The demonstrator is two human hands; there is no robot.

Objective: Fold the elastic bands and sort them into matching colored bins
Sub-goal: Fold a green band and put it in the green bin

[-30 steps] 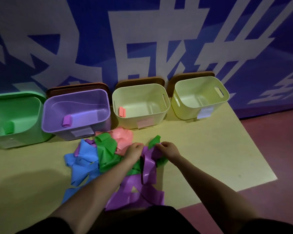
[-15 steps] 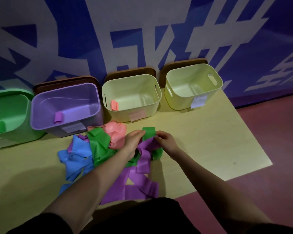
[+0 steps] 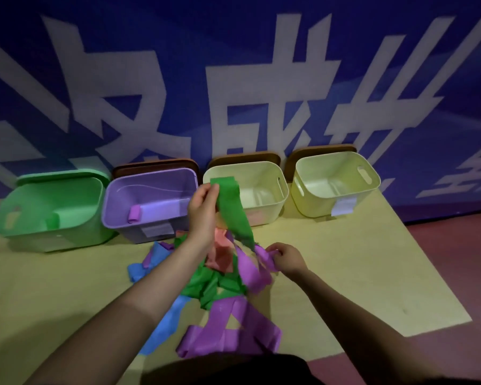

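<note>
My left hand [image 3: 203, 209] pinches the top end of a green elastic band [image 3: 232, 211] and holds it raised above the pile [image 3: 220, 284] of green, purple, blue and pink bands. My right hand [image 3: 285, 258] grips a purple band [image 3: 261, 266] at the pile's right side, near the green band's lower end. Along the wall stand a green bin [image 3: 20, 218], a purple bin [image 3: 114, 215] and two pale yellow bins [image 3: 272, 209] [image 3: 372, 184]. A folded green band [image 3: 52, 220] lies in the green bin, and a folded purple band [image 3: 134, 213] in the purple one.
The bins and bands sit on a yellow table [image 3: 358, 259] whose right edge runs diagonally to a dark red floor [image 3: 456, 273]. A blue wall [image 3: 233, 79] with large white characters rises right behind the bins. Brown lids [image 3: 156, 165] lean behind three bins.
My left hand has lifted the green band up out of the pile. My right hand stayed low on the purple band. The camera view tilted downward.
</note>
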